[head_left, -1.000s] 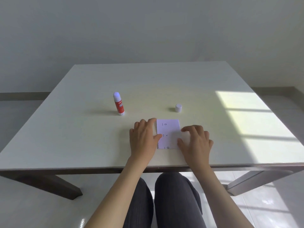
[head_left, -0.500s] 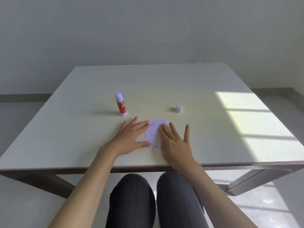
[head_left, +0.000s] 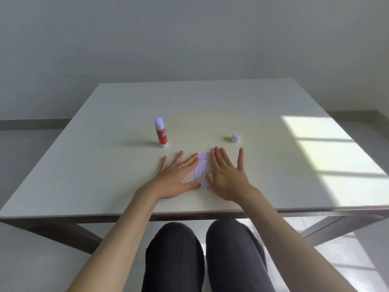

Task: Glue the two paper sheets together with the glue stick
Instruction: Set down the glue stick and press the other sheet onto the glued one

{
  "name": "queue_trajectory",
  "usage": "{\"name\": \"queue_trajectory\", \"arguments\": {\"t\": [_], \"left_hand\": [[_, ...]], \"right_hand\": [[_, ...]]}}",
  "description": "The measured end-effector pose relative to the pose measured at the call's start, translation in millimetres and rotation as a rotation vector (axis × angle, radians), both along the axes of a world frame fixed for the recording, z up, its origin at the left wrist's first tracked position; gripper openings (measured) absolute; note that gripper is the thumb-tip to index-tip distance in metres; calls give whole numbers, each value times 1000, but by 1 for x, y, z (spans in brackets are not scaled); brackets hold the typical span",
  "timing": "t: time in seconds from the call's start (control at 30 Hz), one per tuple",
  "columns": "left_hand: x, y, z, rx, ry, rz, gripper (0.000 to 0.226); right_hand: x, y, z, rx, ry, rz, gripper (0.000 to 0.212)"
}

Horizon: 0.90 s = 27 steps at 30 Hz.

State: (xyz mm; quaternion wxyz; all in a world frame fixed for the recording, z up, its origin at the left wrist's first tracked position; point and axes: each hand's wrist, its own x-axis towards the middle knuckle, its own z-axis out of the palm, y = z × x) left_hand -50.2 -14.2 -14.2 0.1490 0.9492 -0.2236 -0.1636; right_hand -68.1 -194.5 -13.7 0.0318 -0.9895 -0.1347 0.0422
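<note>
A small white paper (head_left: 202, 169) with faint printed marks lies flat on the white table (head_left: 109, 165) near its front edge. My left hand (head_left: 176, 178) rests flat over its left side, fingers spread. My right hand (head_left: 226, 175) lies flat over its right side, fingers spread too. Only a narrow strip of paper shows between the hands, so I cannot tell whether one sheet or two lie there. A red glue stick (head_left: 161, 132) stands upright and uncapped, behind and left of my left hand. Its white cap (head_left: 236, 137) sits behind my right hand.
A bright patch of sunlight (head_left: 328, 157) falls on the table's right side. My knees in dark trousers (head_left: 202, 253) are under the front edge. A grey wall stands behind the table.
Both hands went from curled fingertips on the paper to flat, spread palms. They shifted left with the paper, then spread slightly apart while pressing down.
</note>
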Motion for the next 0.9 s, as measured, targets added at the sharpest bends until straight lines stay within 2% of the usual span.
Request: {"name": "queue_trajectory", "arguments": {"t": [0.1,0.17,0.27,0.37,0.5,0.57,0.67,0.77,0.9], "left_hand": [[0,-1,0,1,1,1,74],[0,-1,-1,-1,-2,0,75],[0,0,0,-10,9,4,76],[-1,1,1,-19,15,10,76],[0,0,1,-35,24,21,77],[0,0,1,-33,33,21,76],[-1,0,2,-39,50,21,75],[-1,0,3,-33,47,23,76],[-1,0,2,-46,38,24,76]], "right_hand": [[-29,13,-10,50,-48,169,72],[-34,8,-12,39,-22,203,77],[-6,-6,-4,-11,32,79,64],[7,-4,4,-38,46,7,63],[-25,2,-6,1,35,228,66],[-31,-10,-6,-6,55,267,68],[-13,-25,1,-51,92,131,61],[-4,-17,8,0,97,3,62],[-39,2,-8,37,22,215,66]]}}
